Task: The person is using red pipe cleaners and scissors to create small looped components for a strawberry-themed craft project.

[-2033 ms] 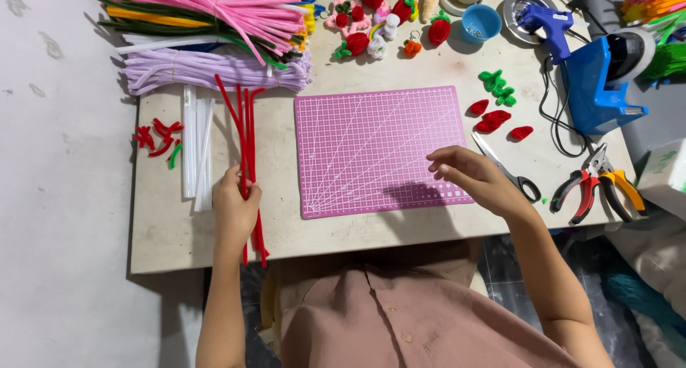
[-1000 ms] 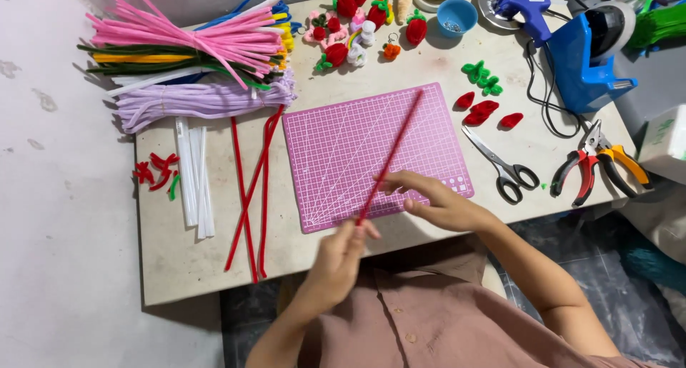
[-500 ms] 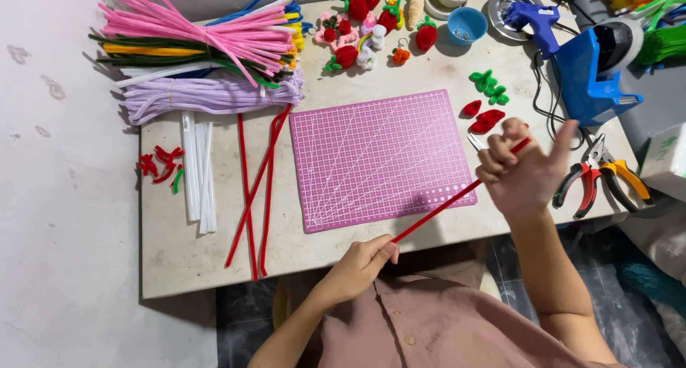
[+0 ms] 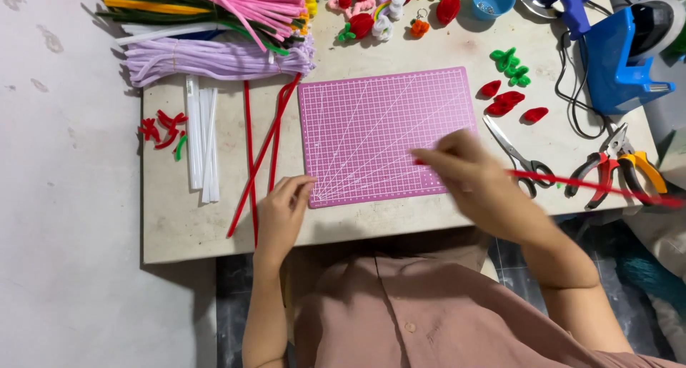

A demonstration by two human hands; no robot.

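Pale worktop [image 4: 186, 225] set on a grey floor, seen from above. A pink cutting mat [image 4: 386, 136] lies at its centre.

Your right hand [image 4: 468, 171] is over the near right corner of the mat, blurred. Its fingers [image 4: 446, 153] are pinched on a red pipe cleaner [image 4: 586, 187]. One short end shows just left of the fingertips; the long part runs right from the hand, past the scissors [image 4: 518, 157] and over the pliers [image 4: 618, 169], to beyond the worktop's right edge.

Your left hand [image 4: 281, 214] rests at the near edge of the worktop, fingers loosely bent and holding nothing. The fingertips touch the mat's near left corner. Just left of the hand lie loose red pipe cleaners [image 4: 259, 153], running far to near; whether the hand touches them you cannot tell from this view.

Further left: white sticks [image 4: 200, 143], then small red bent pieces [image 4: 158, 128]. Along the far edge: bundles of lilac, pink and green pipe cleaners [image 4: 214, 25]. Right of the mat: red petal shapes [image 4: 509, 103] and green pieces [image 4: 511, 62]. Far right: a blue glue gun stand [image 4: 618, 61].
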